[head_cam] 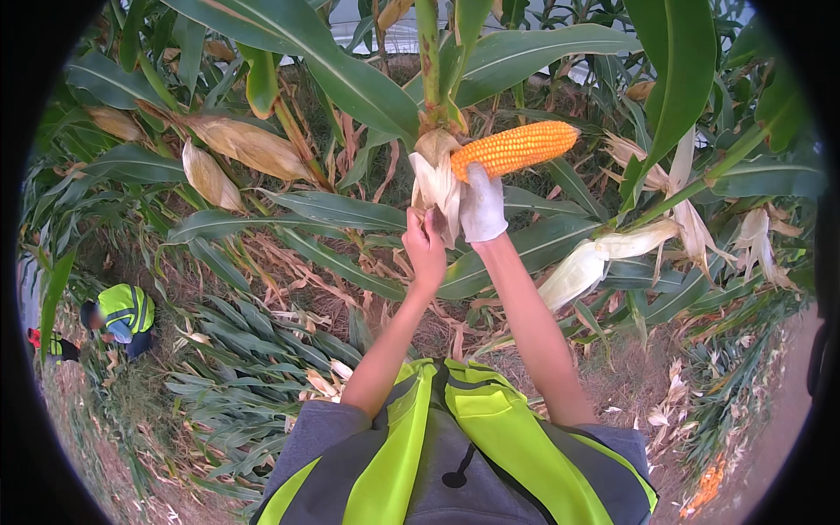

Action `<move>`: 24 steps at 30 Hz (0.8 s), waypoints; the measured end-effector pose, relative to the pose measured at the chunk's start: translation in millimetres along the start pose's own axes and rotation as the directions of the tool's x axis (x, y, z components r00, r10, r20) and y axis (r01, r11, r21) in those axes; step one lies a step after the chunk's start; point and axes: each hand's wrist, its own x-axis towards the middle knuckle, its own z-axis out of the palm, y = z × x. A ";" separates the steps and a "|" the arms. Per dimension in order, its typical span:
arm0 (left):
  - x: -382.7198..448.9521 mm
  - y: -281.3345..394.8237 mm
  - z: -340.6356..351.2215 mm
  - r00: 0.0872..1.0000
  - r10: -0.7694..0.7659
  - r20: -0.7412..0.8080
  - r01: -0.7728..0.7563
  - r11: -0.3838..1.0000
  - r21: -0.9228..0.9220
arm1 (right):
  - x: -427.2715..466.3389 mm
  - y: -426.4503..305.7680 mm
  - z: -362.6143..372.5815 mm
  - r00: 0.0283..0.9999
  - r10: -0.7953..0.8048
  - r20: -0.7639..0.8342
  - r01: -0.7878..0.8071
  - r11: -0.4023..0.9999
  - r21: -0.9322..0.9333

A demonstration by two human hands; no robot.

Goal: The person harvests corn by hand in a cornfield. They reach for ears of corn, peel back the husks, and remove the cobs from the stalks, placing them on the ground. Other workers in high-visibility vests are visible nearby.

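A bare yellow-orange corn ear (pixel 515 151) points to the upper right, its base against peeled-back pale husks (pixel 435 177) on a standing corn stalk (pixel 430 65). My right hand (pixel 483 203), in a white glove, grips the ear near its base from below. Ungloved, my left hand (pixel 425 243) pinches the lower end of the husks with the fingertips; a small dark brown thing shows at the thumb, too unclear to name.
Husked ears (pixel 246 146) hang at the left, and an opened pale husk (pixel 577 269) is at the right. Cut stalks lie lower left. Two people in high-visibility vests (pixel 128 308) are at the far left. A pile of bare corn ears (pixel 705 485) lies lower right.
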 end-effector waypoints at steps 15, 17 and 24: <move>-17.1 118.4 -65.7 0.929 0.262 0.260 -0.216 0.957 -0.193 | -25.1 -112.0 -27.8 0.977 -0.133 0.167 0.210 0.744 -0.635; -5.8 136.3 -54.8 0.954 0.207 0.218 -0.138 0.945 -0.297 | -56.3 -99.4 -17.7 0.971 0.050 0.232 0.172 0.526 -0.833; -26.5 104.8 -76.3 0.977 -0.202 -0.064 0.157 0.895 -0.417 | -112.0 5.6 -18.4 0.762 0.484 0.431 0.346 0.259 -0.902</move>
